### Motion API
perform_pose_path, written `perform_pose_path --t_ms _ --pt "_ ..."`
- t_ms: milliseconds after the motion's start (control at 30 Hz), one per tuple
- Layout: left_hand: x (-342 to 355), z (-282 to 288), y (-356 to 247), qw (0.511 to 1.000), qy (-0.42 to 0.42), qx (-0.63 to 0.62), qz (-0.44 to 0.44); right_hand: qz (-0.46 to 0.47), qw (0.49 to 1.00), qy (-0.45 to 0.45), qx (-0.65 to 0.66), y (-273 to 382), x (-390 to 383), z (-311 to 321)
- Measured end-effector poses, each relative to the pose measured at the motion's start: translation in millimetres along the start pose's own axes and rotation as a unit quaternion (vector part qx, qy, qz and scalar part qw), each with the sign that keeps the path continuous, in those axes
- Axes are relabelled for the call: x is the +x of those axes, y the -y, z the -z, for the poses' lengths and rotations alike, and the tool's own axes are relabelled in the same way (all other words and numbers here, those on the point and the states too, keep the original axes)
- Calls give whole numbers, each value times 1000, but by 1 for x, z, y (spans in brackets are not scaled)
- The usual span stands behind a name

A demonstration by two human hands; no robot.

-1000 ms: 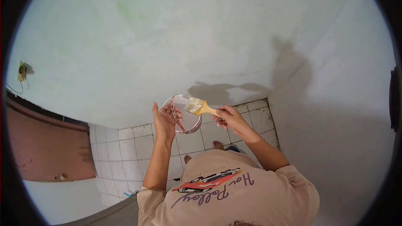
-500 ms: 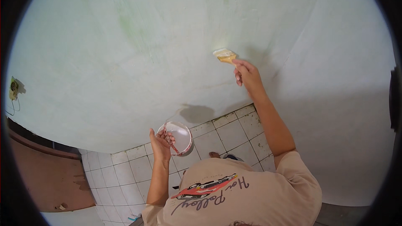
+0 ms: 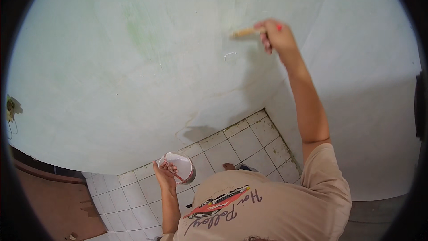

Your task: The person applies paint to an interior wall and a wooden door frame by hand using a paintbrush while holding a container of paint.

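My left hand (image 3: pixel 166 174) is curled on the red-stained handle of a small white bucket (image 3: pixel 180 161) of pale paint, low in the picture above the tiles. My right hand (image 3: pixel 276 35) is raised on an outstretched arm, closed on a yellow-handled paintbrush (image 3: pixel 245 32). The brush is smeared by motion, its head against or very close to the pale greenish wall (image 3: pixel 178 62); whether it touches cannot tell. A small glossy wet mark (image 3: pixel 230 56) shows on the wall just below it, and the shadow of hand and brush falls beneath.
A white side wall (image 3: pixel 365 129) meets the painted wall at the right. Grimy-edged white floor tiles (image 3: pixel 223 156) run along their foot, with my bare foot (image 3: pixel 229 166) on them. A brown panel (image 3: pixel 53 201) is at lower left, a wall socket with wires (image 3: pixel 12 107) at far left.
My right hand has lifted the brush from over the bucket up and rightward to higher on the wall. My left hand and the bucket have moved lower in the picture.
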State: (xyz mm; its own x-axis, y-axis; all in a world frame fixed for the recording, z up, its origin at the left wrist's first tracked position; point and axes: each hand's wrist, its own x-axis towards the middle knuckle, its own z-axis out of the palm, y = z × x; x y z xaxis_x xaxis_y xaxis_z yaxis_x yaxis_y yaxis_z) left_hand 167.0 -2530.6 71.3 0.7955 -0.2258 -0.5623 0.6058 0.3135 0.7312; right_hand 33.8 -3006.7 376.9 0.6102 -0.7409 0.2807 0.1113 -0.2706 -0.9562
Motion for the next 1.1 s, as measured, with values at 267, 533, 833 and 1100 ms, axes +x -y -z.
perform_pose_path --t_ms 267,533,833,1100 --pt "5 -5 4 1000 11 12 -26 -121 993 0 2 -114 20 -17" --pt "2 0 0 1000 -3 22 -5 98 992 -64 47 46 45 -7" --pt "8 -6 -1 1000 -9 16 -1 -65 992 10 -106 -64 19 -46" --pt "6 0 -3 999 11 48 -1 167 983 -70 -29 43 78 -23"
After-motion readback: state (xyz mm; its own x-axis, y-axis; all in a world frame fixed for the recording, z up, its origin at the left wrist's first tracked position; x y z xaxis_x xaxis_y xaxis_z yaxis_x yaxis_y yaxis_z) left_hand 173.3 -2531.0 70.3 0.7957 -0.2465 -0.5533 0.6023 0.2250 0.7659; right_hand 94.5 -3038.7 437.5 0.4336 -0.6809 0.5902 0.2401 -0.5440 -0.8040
